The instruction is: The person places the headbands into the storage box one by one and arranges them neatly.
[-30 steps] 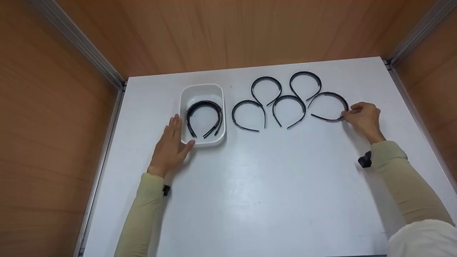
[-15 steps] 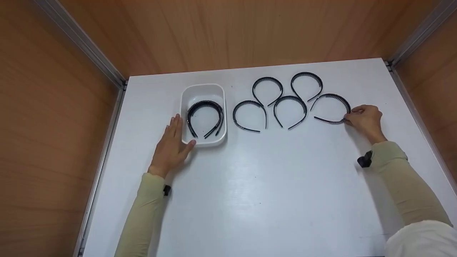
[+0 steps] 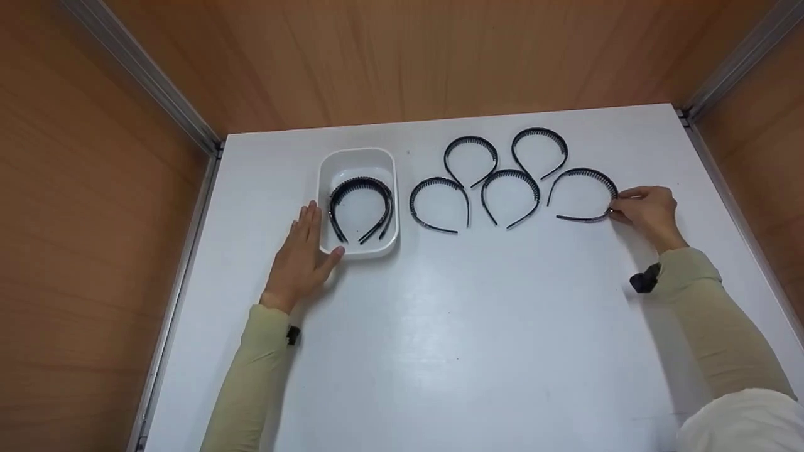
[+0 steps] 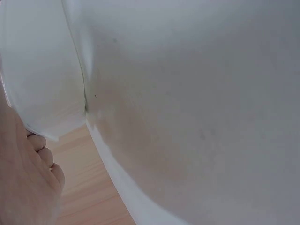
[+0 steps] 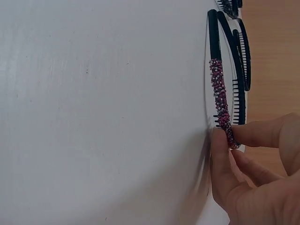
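Observation:
At the right of the head view my right hand (image 3: 650, 213) pinches the side of a black toothed headband (image 3: 584, 219) on the table. In the right wrist view that headband (image 5: 219, 89) shows a stretch of pink and white beads, with thumb and fingertips gripping it. My left hand (image 3: 294, 263) lies with straight fingers along the left wall of a white plastic tub (image 3: 370, 252), its thumb at the near corner. A few black headbands (image 3: 359, 182) lie nested inside the tub. In the left wrist view the hand (image 4: 28, 173) touches the tub's wall (image 4: 42, 70).
Between tub and right hand lie more black headbands: one near the tub (image 3: 411, 204), one in the middle (image 3: 537, 191), and two behind, a left one (image 3: 471, 137) and a right one (image 3: 540, 130). Wooden panels (image 3: 402, 63) enclose the white table (image 3: 440, 326) at back and sides.
My right hand has shifted slightly right, turning the pinched headband a little and drawing it away from its neighbours. The left hand and tub have stayed in place.

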A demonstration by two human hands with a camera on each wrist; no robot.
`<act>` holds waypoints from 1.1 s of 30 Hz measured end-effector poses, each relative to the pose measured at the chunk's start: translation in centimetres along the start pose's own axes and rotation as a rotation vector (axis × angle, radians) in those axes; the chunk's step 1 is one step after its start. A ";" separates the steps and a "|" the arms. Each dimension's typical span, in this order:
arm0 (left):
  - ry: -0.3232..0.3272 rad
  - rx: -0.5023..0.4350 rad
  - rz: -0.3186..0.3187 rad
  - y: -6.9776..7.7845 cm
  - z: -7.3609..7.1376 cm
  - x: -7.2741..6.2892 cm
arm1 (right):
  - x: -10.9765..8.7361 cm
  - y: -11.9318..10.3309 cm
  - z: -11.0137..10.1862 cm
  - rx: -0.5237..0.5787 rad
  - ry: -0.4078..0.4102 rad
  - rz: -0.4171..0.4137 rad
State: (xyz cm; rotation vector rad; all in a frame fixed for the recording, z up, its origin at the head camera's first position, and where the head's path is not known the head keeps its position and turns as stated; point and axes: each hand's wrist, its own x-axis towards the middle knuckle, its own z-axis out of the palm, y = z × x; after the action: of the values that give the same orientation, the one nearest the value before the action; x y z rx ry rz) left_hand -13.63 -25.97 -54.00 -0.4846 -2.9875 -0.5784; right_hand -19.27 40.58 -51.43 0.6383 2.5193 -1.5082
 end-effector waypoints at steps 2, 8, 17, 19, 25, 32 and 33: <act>0.003 -0.002 0.002 0.0 0.1 -0.1 | 0.1 0.1 -0.1 0.012 -0.005 0.016; 0.001 -0.007 0.008 -0.2 0.4 -0.3 | 0.4 0.4 -0.4 0.017 -0.014 0.056; 0.006 -0.004 0.010 -0.3 0.4 -0.1 | 0.2 -0.3 -0.7 0.019 -0.011 0.070; 0.004 -0.002 0.008 -0.3 0.3 -0.2 | 0.2 -0.4 -0.7 0.028 -0.009 0.060; 0.009 -0.001 0.006 -0.3 0.2 -0.1 | 0.1 -0.6 -0.7 0.018 -0.009 0.032; -0.002 0.004 0.003 -0.2 0.1 0.0 | 0.0 -1.3 -0.7 -0.007 -0.007 0.035; -0.001 0.003 0.003 -0.3 0.1 0.0 | 0.0 -1.4 -0.7 -0.010 -0.007 0.036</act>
State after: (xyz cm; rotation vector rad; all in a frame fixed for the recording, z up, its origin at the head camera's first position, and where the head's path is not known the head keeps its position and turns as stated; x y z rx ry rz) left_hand -13.73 -26.16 -54.17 -0.4898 -2.9874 -0.5730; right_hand -19.77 40.61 -49.96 0.6718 2.4946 -1.4827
